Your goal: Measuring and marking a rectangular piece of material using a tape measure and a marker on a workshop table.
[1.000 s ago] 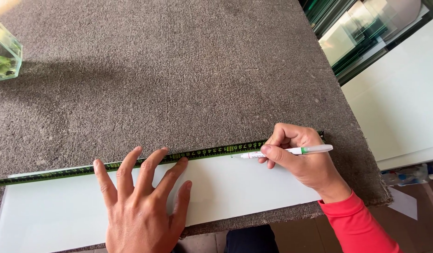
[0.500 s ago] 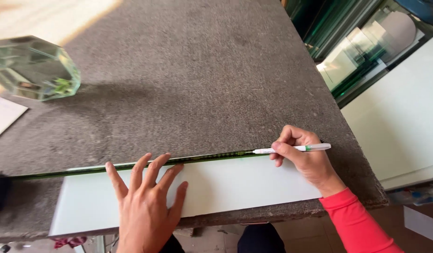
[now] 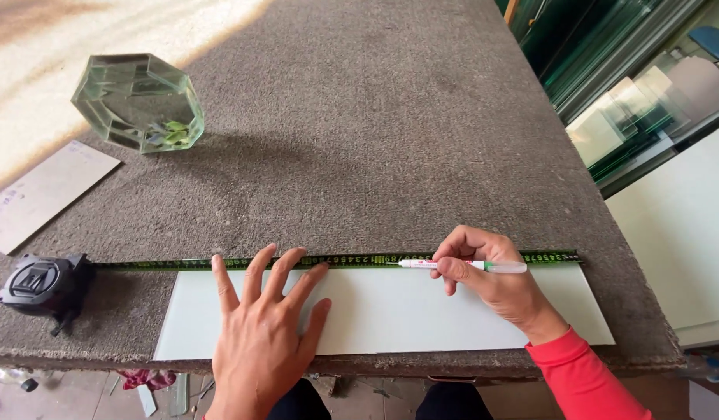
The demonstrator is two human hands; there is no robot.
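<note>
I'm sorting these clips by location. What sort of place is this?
Probably a glass-cutting workshop. Glass sheets lean stacked beside a carpet-topped table, where a pale glass panel lies along a tape measure, with the right hand holding a marker.

Red sleeve; bare hands

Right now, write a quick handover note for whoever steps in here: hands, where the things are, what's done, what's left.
Left hand: flat, fingers spread, pressing the white glass strip and the tape's edge.
Right hand: grip shut on the white marker pen, tip at the strip's far edge by the tape.
Green measuring tape: pulled out along that edge; its black case sits at the left.
Octagonal glass container and grey card: far left.
Done: tape laid out, pen in place.
Left: no mark visible on the strip yet.
</note>
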